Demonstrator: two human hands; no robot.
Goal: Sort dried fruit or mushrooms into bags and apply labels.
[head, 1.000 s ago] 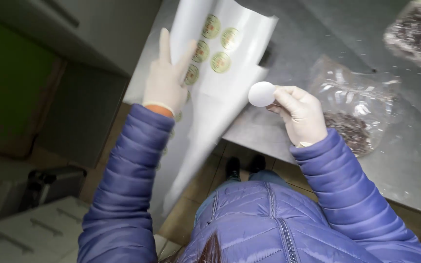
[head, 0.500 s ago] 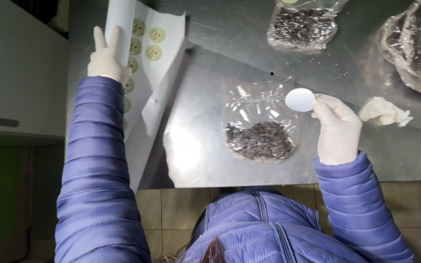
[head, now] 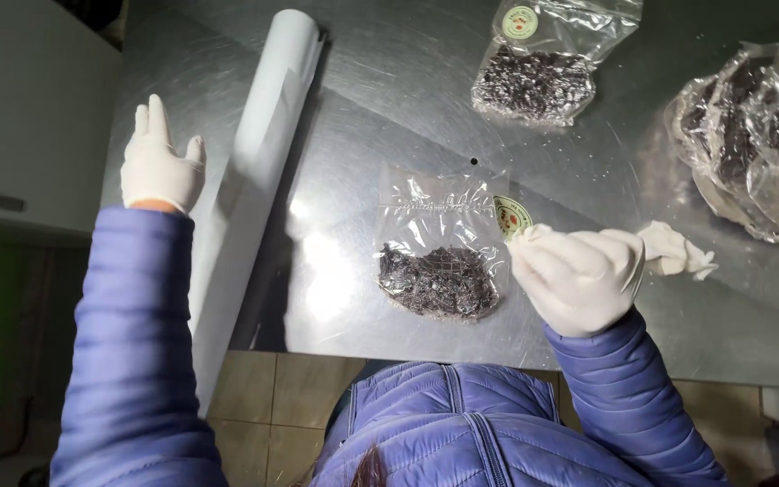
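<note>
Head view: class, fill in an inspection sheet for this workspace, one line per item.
Surface: metal table, shiny, scratched.
Job's things: clear bag of dark material lying flat; round sticker at its top right corner.
Clutter: rolled white sheet; second filled bag; plastic-wrapped bundle; crumpled white scrap.
Grippers: gloved right hand at the sticker; gloved left hand open, raised beside the roll.
Cables: nothing seen.
Surroundings: tiled floor; white cabinet.
</note>
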